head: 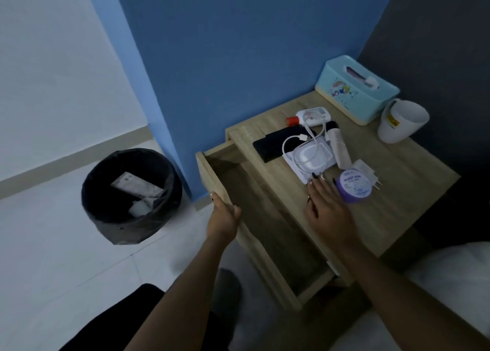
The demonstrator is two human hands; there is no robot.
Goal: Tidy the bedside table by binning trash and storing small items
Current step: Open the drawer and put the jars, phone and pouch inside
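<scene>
My left grip (224, 213) is clutching the open drawer's front (212, 175); my right grip (327, 205) is lying spread on the wooden surface (397, 191), fingertips touching the white packet (305, 162). Lower left, the bin (131, 195) is sitting against the blue wall (238, 59).

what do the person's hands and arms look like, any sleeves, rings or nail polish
Both forearms are bare, with no sleeves in view. The right hand has long, dark-painted nails and what looks like a ring. The left hand shows a dark nail on the one visible fingertip. No watch or bracelet is visible.
</scene>
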